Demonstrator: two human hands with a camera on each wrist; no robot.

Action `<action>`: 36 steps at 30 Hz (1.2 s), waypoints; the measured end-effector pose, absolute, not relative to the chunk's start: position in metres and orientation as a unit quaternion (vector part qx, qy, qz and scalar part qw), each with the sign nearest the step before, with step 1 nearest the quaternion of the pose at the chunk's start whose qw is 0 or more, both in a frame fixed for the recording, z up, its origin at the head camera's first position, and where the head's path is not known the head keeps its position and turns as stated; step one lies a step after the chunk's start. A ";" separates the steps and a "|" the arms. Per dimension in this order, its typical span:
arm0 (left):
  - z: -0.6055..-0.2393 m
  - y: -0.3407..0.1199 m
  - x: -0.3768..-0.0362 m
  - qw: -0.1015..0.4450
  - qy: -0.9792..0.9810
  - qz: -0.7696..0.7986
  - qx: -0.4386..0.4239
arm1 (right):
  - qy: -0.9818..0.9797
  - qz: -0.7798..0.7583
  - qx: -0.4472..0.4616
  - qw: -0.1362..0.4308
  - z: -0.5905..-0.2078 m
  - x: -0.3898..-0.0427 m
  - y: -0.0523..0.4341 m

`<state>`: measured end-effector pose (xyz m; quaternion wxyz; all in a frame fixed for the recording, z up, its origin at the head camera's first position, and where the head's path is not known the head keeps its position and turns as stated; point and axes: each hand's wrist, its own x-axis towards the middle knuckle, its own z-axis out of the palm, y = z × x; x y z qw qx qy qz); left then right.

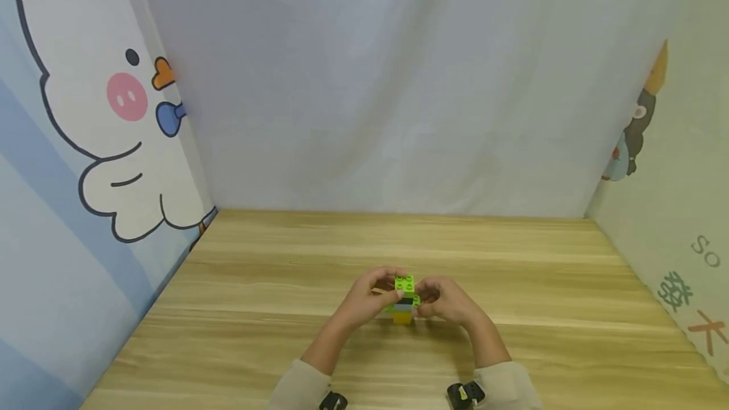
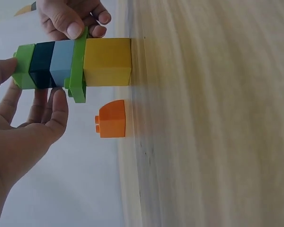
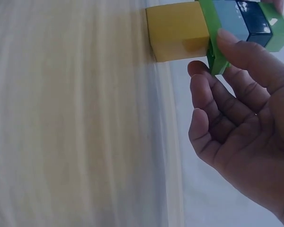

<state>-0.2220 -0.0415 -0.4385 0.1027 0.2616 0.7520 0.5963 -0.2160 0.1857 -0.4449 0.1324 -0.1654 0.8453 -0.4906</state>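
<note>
Head view: low in the middle of the frame, a brick tower (image 1: 405, 299) stands on the wooden tabletop (image 1: 512, 283), yellow at the base, then a green plate, light blue, dark and green bricks. The left hand (image 1: 367, 302) and right hand (image 1: 447, 301) both pinch it from either side. An orange curved brick (image 2: 112, 119) lies just beside the tower.

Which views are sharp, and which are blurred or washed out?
Head view: evenly lit, slightly soft, the block tower small between the hands. Left wrist view: tower and orange block sharp, table grain smeared. Right wrist view: pale, washed out, table blurred.
</note>
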 end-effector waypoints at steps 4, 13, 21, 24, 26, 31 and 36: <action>-0.442 -0.045 -0.224 0.096 0.756 0.598 0.250 | 0.847 -0.488 -0.166 0.132 -0.445 -0.217 0.185; -0.449 -0.056 -0.228 0.074 0.750 0.614 0.234 | 0.848 -0.484 -0.174 0.127 -0.448 -0.216 0.183; -0.454 -0.064 -0.236 0.074 0.765 0.609 0.196 | 0.846 -0.495 -0.156 0.121 -0.448 -0.214 0.182; -0.455 -0.065 -0.242 0.073 0.774 0.600 0.189 | 0.849 -0.493 -0.150 0.118 -0.446 -0.214 0.181; -0.456 -0.066 -0.246 0.076 0.779 0.594 0.187 | 0.849 -0.493 -0.149 0.116 -0.447 -0.215 0.181; -0.460 -0.068 -0.257 0.087 0.785 0.587 0.177 | 0.848 -0.495 -0.150 0.118 -0.450 -0.217 0.182; -0.463 -0.068 -0.265 0.099 0.793 0.579 0.161 | 0.846 -0.497 -0.154 0.118 -0.452 -0.218 0.180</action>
